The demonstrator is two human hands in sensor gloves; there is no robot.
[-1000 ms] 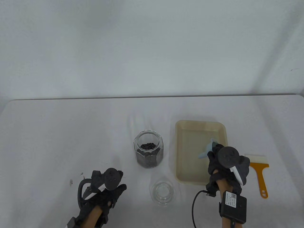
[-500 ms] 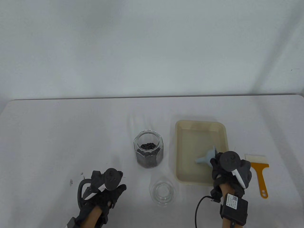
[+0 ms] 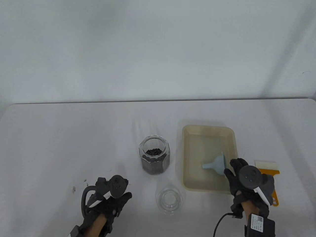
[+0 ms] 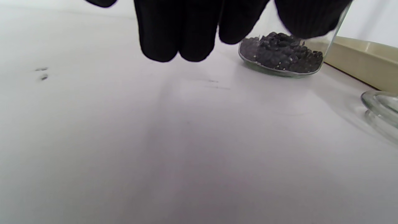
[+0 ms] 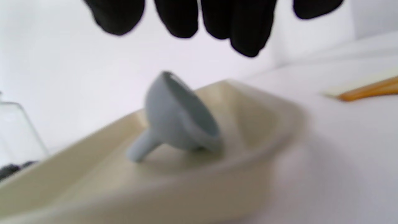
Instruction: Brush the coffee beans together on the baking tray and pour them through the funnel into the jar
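The glass jar (image 3: 154, 158) holds dark coffee beans and stands uncovered at the table's middle; its base (image 4: 281, 56) shows in the left wrist view. To its right lies the cream baking tray (image 3: 197, 138), with no beans visible in it. A pale blue funnel (image 3: 216, 164) lies on its side in the tray's near right part, spout pointing left (image 5: 177, 123). My right hand (image 3: 243, 176) is just near and right of the funnel, apart from it, holding nothing. My left hand (image 3: 112, 195) rests at the near left, holding nothing.
A brush with an orange handle (image 3: 267, 171) lies right of the tray, partly under my right hand. The glass lid (image 3: 169, 200) sits on the table in front of the jar. Small dark specks (image 3: 85, 181) mark the cloth near my left hand.
My right hand laid the funnel down in the tray, let go of it and drew back toward the near right. The left hand has stayed put.
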